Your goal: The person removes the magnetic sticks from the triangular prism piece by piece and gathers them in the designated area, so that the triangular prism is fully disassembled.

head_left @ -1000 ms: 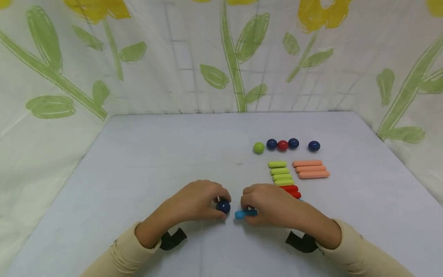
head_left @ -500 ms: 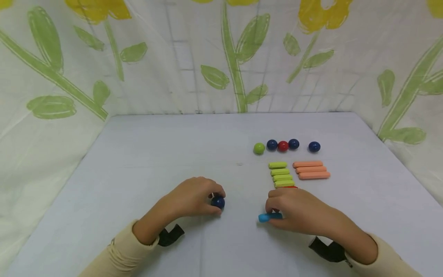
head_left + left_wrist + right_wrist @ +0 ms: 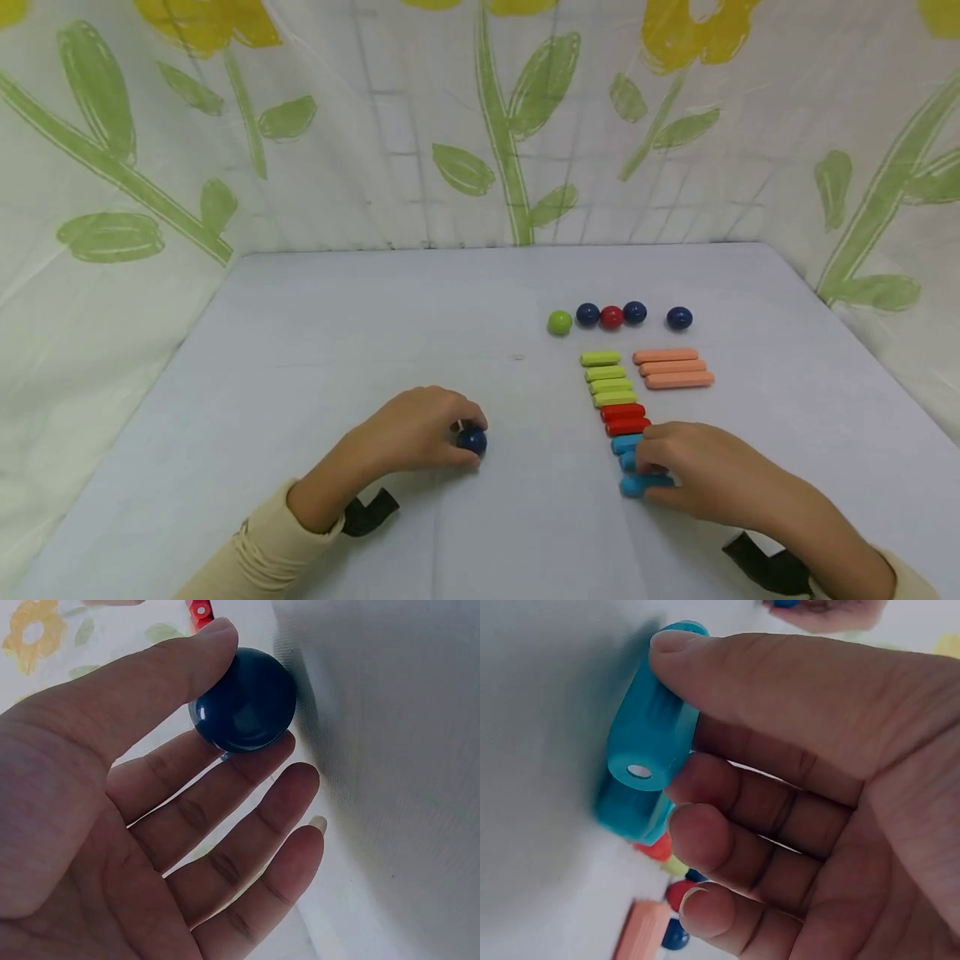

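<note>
My left hand [image 3: 423, 432] pinches a glossy dark blue ball [image 3: 472, 441] between thumb and fingers, low over the table left of centre. In the left wrist view the thumb lies on one side of the ball [image 3: 247, 701], the fingertips on the other. My right hand [image 3: 705, 471] holds a short light blue stick [image 3: 634, 486] between thumb and fingers, at the near end of a column of sticks. The right wrist view shows this faceted stick [image 3: 649, 735], a small hole in its end, beside another blue stick [image 3: 630, 814]. My fingers partly cover the blue sticks in the head view.
Up the column lie red sticks [image 3: 624, 412] and lime green sticks [image 3: 609, 373]. Longer orange sticks [image 3: 675, 367] lie to their right. Behind them stand a green ball [image 3: 559, 322], a red ball [image 3: 611, 317] and several dark blue balls [image 3: 679, 317]. A flowered curtain [image 3: 300, 125] hangs behind the table.
My right hand has carried the blue stick rightward from near the left hand to the near end of the stick column. My left hand has shifted slightly left, still holding the ball.
</note>
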### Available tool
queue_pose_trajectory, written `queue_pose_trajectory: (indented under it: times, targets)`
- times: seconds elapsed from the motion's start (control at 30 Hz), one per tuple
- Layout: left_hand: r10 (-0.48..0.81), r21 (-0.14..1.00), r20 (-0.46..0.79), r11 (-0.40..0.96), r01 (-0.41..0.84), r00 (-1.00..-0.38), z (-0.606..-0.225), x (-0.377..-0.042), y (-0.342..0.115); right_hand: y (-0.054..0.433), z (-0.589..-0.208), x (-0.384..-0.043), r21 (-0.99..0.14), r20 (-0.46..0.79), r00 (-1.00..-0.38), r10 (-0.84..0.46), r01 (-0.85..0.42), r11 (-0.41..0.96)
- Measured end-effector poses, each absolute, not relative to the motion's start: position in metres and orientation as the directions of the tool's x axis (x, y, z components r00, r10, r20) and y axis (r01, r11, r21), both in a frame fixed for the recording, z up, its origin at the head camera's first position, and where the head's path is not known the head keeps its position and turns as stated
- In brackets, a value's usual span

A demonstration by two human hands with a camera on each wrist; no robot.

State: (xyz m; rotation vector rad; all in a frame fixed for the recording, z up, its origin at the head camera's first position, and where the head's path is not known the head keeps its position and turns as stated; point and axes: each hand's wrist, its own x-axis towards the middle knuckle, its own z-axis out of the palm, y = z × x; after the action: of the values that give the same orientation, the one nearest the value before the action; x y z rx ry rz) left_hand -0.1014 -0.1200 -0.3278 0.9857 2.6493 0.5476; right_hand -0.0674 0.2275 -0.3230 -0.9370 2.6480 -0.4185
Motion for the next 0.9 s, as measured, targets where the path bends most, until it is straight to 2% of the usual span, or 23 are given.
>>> queue_pose_trajectory:
  times: [0.27, 0.5, 0.7, 0.9]
  targets:
    - [0.671, 0.44, -0.11, 0.694, 0.569, -0.733, -0.328, -0.1, -0.121, 0.234, -0.326, -0.068, -0.274, -0.135, -0.767, -0.628, -0.58, 0.767]
    - [0.678, 0.459, -0.113, 0.684, 0.567, -0.726, -0.326, -0.1, -0.119, 0.234, -0.323, -0.069, -0.278, -0.118, -0.783, -0.611, -0.565, 0.777]
    - [0.71, 0.519, -0.085, 0.631, 0.577, -0.699, -0.326, -0.101, -0.118, 0.222, -0.319, -0.07, -0.319, -0.061, -0.739, -0.671, -0.623, 0.715]
    - [0.747, 0.597, -0.003, 0.534, 0.598, -0.665, -0.324, -0.101, -0.117, 0.198, -0.317, -0.072, -0.29, 0.019, -0.695, -0.719, -0.692, 0.661]
